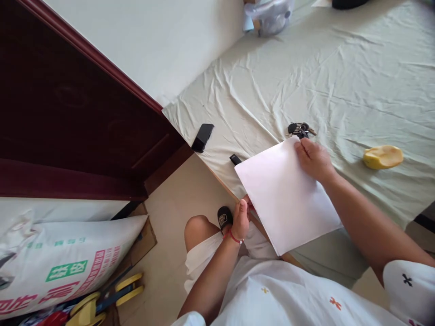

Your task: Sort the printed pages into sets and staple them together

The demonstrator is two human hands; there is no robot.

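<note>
White paper lies tilted over the near edge of the cloth-covered surface. My right hand grips its far right corner, thumb on top and the other fingers hidden beneath. At the paper's left edge is my left hand, with a red string on the wrist; its thumb is up and its fingers are curled, partly hidden behind the edge. A bunch of keys sits just beyond the paper's far corner. A small black object pokes out near the left corner. Farther left rests a black phone.
The pale green cloth is wrinkled. A yellow fruit with a cut face lies at right. Clear plastic packaging stands at the back by the wall. A large printed sack and a yellow-wheeled item are at lower left.
</note>
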